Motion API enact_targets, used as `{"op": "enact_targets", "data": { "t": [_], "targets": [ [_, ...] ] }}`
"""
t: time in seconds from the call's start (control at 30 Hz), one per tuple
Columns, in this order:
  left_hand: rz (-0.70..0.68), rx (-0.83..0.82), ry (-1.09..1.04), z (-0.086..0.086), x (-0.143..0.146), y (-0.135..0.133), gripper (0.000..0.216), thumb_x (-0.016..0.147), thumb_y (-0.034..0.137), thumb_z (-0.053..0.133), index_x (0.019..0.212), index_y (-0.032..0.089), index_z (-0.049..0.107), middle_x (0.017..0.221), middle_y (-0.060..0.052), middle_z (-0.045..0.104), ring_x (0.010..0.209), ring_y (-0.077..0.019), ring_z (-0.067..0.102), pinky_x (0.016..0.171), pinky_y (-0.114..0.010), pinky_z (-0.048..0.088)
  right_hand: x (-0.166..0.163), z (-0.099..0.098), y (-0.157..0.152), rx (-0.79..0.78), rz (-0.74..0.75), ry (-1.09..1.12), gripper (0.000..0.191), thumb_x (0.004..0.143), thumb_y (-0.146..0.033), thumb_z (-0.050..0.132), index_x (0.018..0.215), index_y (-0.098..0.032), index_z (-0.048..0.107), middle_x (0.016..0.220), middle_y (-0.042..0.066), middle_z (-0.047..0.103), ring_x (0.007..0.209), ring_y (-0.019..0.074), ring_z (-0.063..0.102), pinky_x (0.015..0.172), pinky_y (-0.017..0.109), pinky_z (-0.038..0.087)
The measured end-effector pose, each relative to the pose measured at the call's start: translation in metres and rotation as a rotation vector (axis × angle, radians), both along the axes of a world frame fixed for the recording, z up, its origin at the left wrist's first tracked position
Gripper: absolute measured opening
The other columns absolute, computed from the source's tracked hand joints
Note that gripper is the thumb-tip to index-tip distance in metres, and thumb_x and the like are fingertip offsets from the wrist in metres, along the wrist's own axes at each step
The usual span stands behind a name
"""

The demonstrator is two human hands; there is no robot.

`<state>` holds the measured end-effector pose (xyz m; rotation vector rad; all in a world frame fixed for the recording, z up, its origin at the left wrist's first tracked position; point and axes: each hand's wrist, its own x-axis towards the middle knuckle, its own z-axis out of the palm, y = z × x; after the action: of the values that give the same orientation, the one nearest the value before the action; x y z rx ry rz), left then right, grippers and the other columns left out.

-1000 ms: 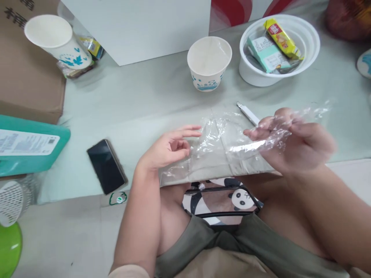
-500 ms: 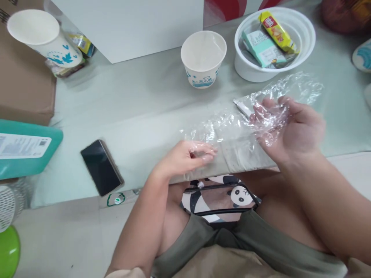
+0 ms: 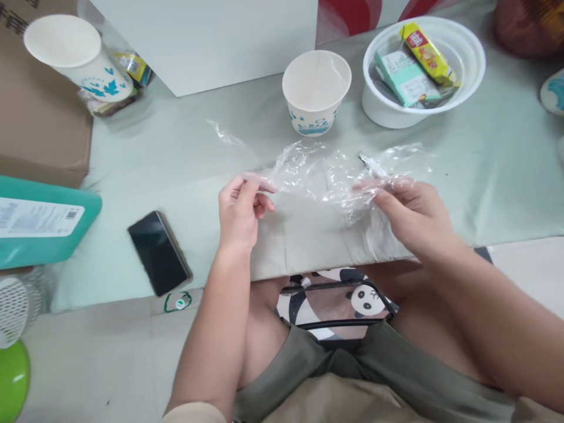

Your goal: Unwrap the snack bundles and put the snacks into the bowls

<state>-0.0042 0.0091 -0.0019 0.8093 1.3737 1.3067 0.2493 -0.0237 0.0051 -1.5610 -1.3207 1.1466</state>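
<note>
A crumpled clear plastic bag (image 3: 304,170) is stretched between my two hands, above the table near its front edge. My left hand (image 3: 242,205) pinches its left side between thumb and fingers, and a thin corner of film trails up and away from there. On the other side my right hand (image 3: 409,211) is closed on the bunched plastic. Behind the film, close to my right fingertips, lies a small slim whitish object (image 3: 371,164) with a dark metallic end; its kind is unclear. Beyond the bag stands a paper cup (image 3: 315,91) with blue print, upright and apart from my hands.
A white plastic tub (image 3: 383,108) holding snack packs stands at the back right. To the left are a phone (image 3: 159,252), a teal container (image 3: 48,226), a cardboard box (image 3: 48,111) and another paper cup (image 3: 83,64). A white panel (image 3: 211,41) rises at the back.
My left hand has moved up and left, drawing the film with it. My right hand has turned from palm up to a closed grip, shifting slightly left.
</note>
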Motion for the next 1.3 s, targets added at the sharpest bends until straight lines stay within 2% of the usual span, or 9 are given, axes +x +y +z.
{"op": "enact_targets", "data": {
  "t": [0.13,0.27,0.43,0.53,0.67,0.83,0.97,1.13,1.3],
  "targets": [
    [0.051,-0.033,0.020,-0.002,-0.006,0.002,0.020,0.076,0.031,0.069,0.064,0.019,0.057,0.064,-0.001,0.068,0.042,-0.0065,0.054,0.036,-0.018,0.026,0.001,0.000,0.005,0.124,-0.113,0.036,0.024,0.094,-0.022,0.059,0.073,-0.021,0.072,0.091,0.002,0.073,0.094,0.0185,0.068,0.095,0.035,0.050],
    [0.046,-0.084,0.072,-0.003,-0.011,0.003,0.020,0.077,0.027,0.064,0.061,0.018,0.057,0.063,-0.003,0.067,0.041,-0.0059,0.052,0.036,-0.018,0.024,0.003,-0.005,0.011,0.118,-0.171,0.025,0.035,0.094,-0.019,0.056,0.060,-0.020,0.060,0.077,0.002,0.064,0.083,0.0155,0.065,0.090,0.034,0.050],
    [0.076,-0.118,0.111,-0.004,-0.012,0.004,0.019,0.072,0.023,0.060,0.055,0.017,0.055,0.060,-0.003,0.066,0.037,-0.0047,0.046,0.035,-0.018,0.019,0.009,-0.020,0.021,0.147,-0.403,0.278,0.009,0.087,-0.022,0.062,0.079,-0.026,0.063,0.061,-0.004,0.049,0.066,0.0141,0.056,0.076,0.031,0.050],
    [0.110,-0.147,0.086,-0.003,-0.012,0.005,0.020,0.071,0.025,0.060,0.054,0.017,0.054,0.059,-0.003,0.065,0.036,-0.0041,0.043,0.034,-0.019,0.017,0.011,-0.022,0.026,0.136,-0.494,0.417,0.010,0.079,-0.019,0.062,0.085,-0.027,0.064,0.058,-0.006,0.041,0.057,0.0133,0.049,0.066,0.030,0.048],
    [0.117,-0.168,0.008,-0.003,-0.013,0.006,0.018,0.070,0.027,0.061,0.057,0.018,0.055,0.061,-0.003,0.066,0.036,-0.0037,0.042,0.033,-0.019,0.015,0.010,-0.021,0.023,0.066,-0.317,0.522,0.032,0.071,-0.028,0.070,0.101,-0.029,0.063,0.086,-0.002,0.063,0.074,0.0155,0.061,0.069,0.031,0.051],
    [0.134,-0.191,-0.100,-0.003,-0.014,0.008,0.017,0.070,0.027,0.062,0.059,0.018,0.053,0.063,-0.002,0.065,0.035,-0.0025,0.038,0.032,-0.020,0.015,0.006,-0.026,0.011,0.124,-0.035,0.304,0.056,0.069,-0.029,0.079,0.122,-0.033,0.062,0.124,0.001,0.069,0.113,0.0228,0.066,0.094,0.040,0.055],
    [0.147,-0.176,-0.103,-0.004,-0.017,0.008,0.019,0.070,0.029,0.064,0.059,0.018,0.053,0.063,-0.002,0.064,0.036,-0.0024,0.037,0.033,-0.019,0.016,0.003,-0.025,0.009,0.166,-0.080,0.115,0.013,0.087,-0.038,0.072,0.093,-0.028,0.073,0.106,0.002,0.075,0.106,0.0231,0.070,0.105,0.047,0.052],
    [0.185,-0.135,-0.052,-0.003,-0.020,0.008,0.025,0.073,0.032,0.066,0.059,0.019,0.050,0.061,-0.001,0.062,0.036,-0.0031,0.038,0.034,-0.021,0.015,0.006,-0.025,0.012,0.233,-0.227,0.258,0.040,0.094,-0.042,0.061,0.058,-0.025,0.055,0.069,0.000,0.066,0.098,0.0241,0.072,0.112,0.050,0.048],
    [0.216,-0.117,0.013,-0.002,-0.019,0.009,0.024,0.075,0.027,0.061,0.055,0.019,0.049,0.058,-0.003,0.062,0.036,-0.0046,0.040,0.036,-0.022,0.016,0.013,-0.022,0.013,0.176,-0.352,0.174,0.041,0.091,-0.045,0.062,0.056,-0.026,0.050,0.067,0.002,0.063,0.084,0.0261,0.068,0.081,0.044,0.055]
  ]
}}
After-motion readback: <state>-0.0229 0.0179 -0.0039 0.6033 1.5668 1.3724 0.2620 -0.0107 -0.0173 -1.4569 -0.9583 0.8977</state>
